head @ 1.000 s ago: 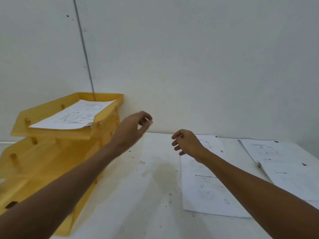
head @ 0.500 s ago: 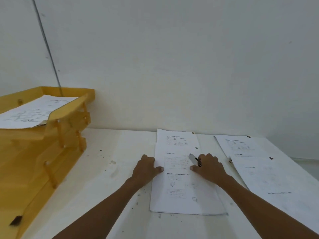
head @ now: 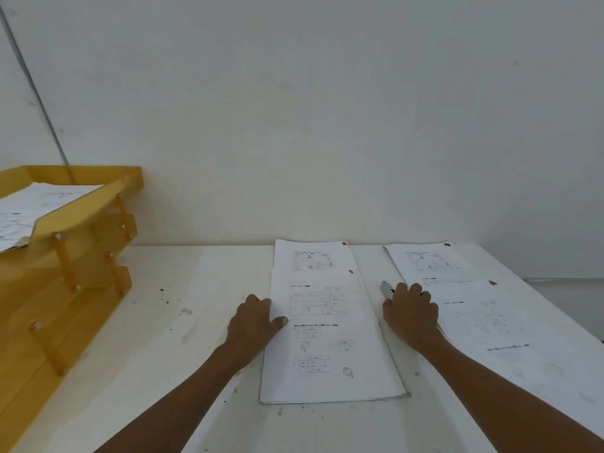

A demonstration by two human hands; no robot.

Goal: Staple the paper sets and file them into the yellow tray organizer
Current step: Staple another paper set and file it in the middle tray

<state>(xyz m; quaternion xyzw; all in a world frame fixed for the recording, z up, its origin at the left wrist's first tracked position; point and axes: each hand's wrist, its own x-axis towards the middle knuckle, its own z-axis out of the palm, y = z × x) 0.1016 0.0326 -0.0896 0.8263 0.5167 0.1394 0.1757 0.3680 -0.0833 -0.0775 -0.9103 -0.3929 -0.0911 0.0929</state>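
1. The yellow three-tier tray organizer [head: 81, 256] stands at the left edge of the white tabletop [head: 196, 322], close to the rear edge and the plain white wall [head: 327, 125].
2. A printed white sheet [head: 32, 204] lies in the top tier of the organizer. What the lower tiers contain cannot be told.
3. A white printed paper set [head: 333, 354] lies flat in the middle of the tabletop, with its far end touching the rear edge.
4. A second white printed paper set [head: 490, 322] lies to the right of the first, towards the right edge of the tabletop. The two sets are separated by a narrow strip of bare tabletop.
5. Small dark marks are seen near the upper right corners of the sheets in both sets. What they are cannot be told.
6. The left hand [head: 253, 325] is placed at the left edge of the middle paper set. The edge is gripped: the thumb [head: 280, 321] is laid on the top sheet and the fingers are curled at the edge.
7. The right hand [head: 410, 313] is set on the strip between the two sets, partly over the left edge of the right set. Its fingers are curled around a slim grey tool [head: 385, 287], which is held.
8. Only the front end of the tool is exposed beyond the knuckles, and it points towards the rear edge.
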